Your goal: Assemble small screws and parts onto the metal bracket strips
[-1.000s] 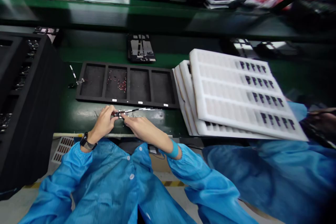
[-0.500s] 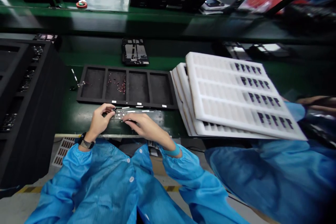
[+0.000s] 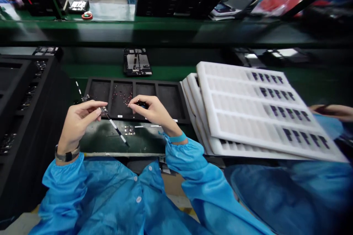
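Now the two hands, which half a second ago were close together at the bench edge, have parted. The left hand (image 3: 82, 120) has moved left and holds a small silvery circuit board (image 3: 103, 110) between thumb and forefinger, with its thin black-and-white striped strip (image 3: 117, 131) hanging down to the right. The right hand (image 3: 150, 110) has gone forward over the black foam tray (image 3: 153, 115); its thumb and forefinger nearly meet beside the tiny red and silver parts (image 3: 125, 94) in the second compartment from the left. Whether they grip one, I cannot tell. A second small board (image 3: 129, 130) lies untouched on the green bench (image 3: 110, 145). In my judgement, the hands now do separate jobs: one keeps a board, the other attends to the parts.
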The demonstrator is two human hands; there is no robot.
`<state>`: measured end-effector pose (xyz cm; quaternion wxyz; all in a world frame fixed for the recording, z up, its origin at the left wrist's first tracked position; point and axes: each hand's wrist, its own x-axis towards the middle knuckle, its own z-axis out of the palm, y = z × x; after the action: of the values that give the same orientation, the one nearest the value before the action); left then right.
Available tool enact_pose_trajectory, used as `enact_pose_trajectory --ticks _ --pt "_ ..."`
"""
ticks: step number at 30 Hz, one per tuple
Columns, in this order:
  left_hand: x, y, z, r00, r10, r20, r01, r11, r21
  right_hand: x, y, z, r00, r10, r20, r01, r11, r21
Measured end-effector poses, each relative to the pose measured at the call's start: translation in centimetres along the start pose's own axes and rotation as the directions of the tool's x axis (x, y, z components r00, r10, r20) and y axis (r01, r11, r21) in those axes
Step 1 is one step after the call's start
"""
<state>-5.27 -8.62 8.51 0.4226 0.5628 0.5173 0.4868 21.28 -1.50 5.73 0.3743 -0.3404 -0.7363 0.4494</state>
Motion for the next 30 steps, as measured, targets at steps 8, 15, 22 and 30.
enact_pose_trajectory --ticks 8,15,22,30 --pt "6.4 -4.5 3.8 0.923 -0.14 0.357 0.167 0.985 -0.047 1.0 4.5 1.4 0.995 0.08 0.066 -0.086 0.992 0.096" --pt "7.1 -6.4 5.0 0.912 -0.169 0.373 0.199 0.979 -0.044 0.6 5.0 1.1 0.99 0.109 0.085 -0.114 0.991 0.062" --pt "6.9 -6.4 5.2 0.903 -0.183 0.388 0.215 0.976 -0.039 0.4 4.9 1.2 0.984 0.139 0.114 -0.143 0.989 0.032" --pt "6.6 -6.4 5.3 0.88 -0.211 0.426 0.235 0.972 -0.003 0.5 5.0 0.7 0.969 0.155 0.191 -0.159 0.987 0.008"
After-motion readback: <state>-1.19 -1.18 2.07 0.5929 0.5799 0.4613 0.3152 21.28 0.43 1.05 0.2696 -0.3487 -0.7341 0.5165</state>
